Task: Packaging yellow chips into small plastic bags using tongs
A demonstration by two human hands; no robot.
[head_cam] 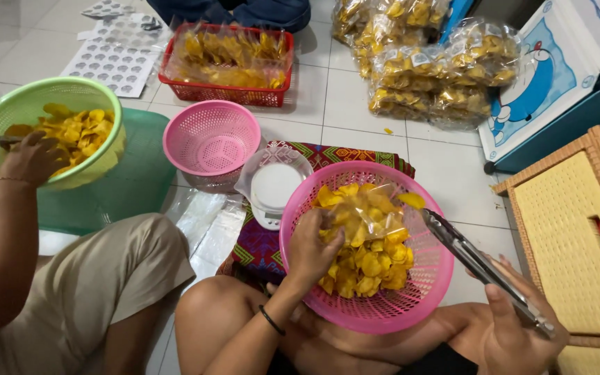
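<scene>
The pink basket (383,305) sat on the person's lap, round and perforated plastic, heaped toward its left side with thin, curled yellow chips (366,260) — glossy and uneven. The left hand (312,246) closed over a clear plastic bag (362,215) lying on the chips. The right hand (515,333) gripped metal tongs (484,267), their tips at the basket's right rim. Just beyond the far rim stood a small white scale (272,191) — smooth, on a woven patterned cloth (255,243).
</scene>
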